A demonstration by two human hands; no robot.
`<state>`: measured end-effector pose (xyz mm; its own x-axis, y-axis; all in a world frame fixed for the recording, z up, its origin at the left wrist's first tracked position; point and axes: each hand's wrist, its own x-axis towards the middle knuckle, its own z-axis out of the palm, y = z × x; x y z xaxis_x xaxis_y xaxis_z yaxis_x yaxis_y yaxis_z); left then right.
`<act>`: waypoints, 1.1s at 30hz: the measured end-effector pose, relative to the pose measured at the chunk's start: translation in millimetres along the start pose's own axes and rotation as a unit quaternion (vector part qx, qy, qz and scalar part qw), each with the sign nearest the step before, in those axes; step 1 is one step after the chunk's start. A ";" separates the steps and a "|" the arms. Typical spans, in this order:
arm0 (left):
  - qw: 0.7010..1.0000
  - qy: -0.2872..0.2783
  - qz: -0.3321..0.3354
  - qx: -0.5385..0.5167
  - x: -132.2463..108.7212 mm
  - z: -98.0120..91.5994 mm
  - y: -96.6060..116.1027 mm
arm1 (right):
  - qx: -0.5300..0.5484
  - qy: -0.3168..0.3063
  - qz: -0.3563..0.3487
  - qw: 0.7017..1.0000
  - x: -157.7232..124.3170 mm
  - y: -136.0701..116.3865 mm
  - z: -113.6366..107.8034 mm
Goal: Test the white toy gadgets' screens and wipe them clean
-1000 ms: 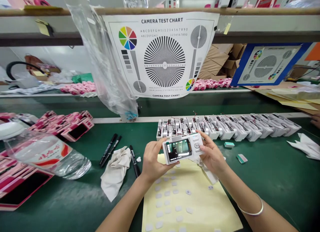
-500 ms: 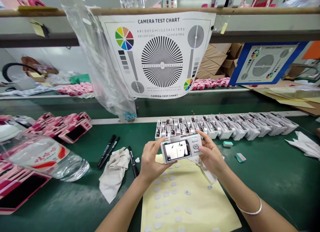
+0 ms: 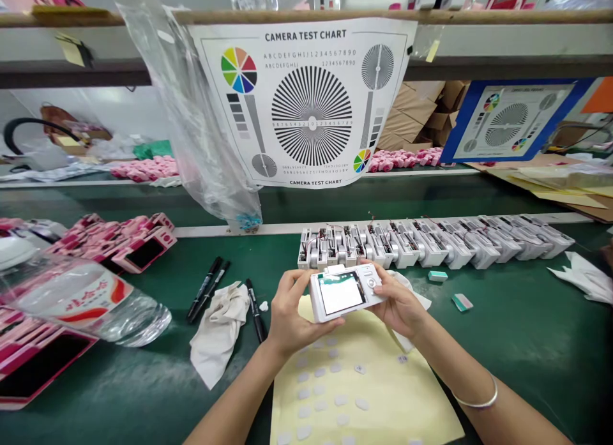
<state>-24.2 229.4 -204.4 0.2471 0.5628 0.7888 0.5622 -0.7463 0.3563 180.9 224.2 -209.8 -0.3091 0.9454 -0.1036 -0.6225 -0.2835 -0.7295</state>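
A small white camera (image 3: 343, 294) with a lit, mostly white rear screen is held in both hands above a yellow sheet (image 3: 378, 394). My left hand (image 3: 287, 311) grips its left end, fingers curled around it. My right hand (image 3: 397, 304) holds the right end, thumb by the round button pad. Several small white stickers lie on the yellow sheet. A large camera test chart (image 3: 306, 103) hangs straight ahead from the shelf.
A row of several open white camera bodies (image 3: 440, 244) lies behind the hands. Black markers (image 3: 208, 288) and a white cloth (image 3: 215, 333) lie to the left, beside a water bottle (image 3: 81, 298) and pink camera shells (image 3: 119, 241). Two erasers (image 3: 453, 290) sit at right.
The camera has tilted and dropped slightly toward me, and its screen went from a dark green live image to nearly all white. My right thumb shifted on the button pad.
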 end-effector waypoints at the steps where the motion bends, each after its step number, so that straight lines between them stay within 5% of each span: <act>1: 1.000 0.003 0.006 0.002 0.0 -0.4 0.9 | 0.005 -0.005 0.003 1.000 0.4 1.2 -0.8; 21: 0.993 0.065 0.087 0.039 -2.4 -0.5 10.0 | -0.034 -0.023 0.042 0.998 0.7 7.4 -2.4; 28: 0.972 0.113 0.189 0.088 -3.8 8.2 5.7 | -0.261 0.075 -0.156 0.950 -1.0 7.8 -3.5; 33: 0.977 0.115 0.171 0.062 -4.2 7.6 -0.5 | -0.281 0.038 -0.157 0.946 -5.9 12.4 0.2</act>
<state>-19.6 230.0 -211.7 0.2620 0.1833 0.9475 0.5723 -0.8201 0.0004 174.9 215.1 -218.1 -0.1061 0.9836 0.1460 -0.1872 0.1244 -0.9744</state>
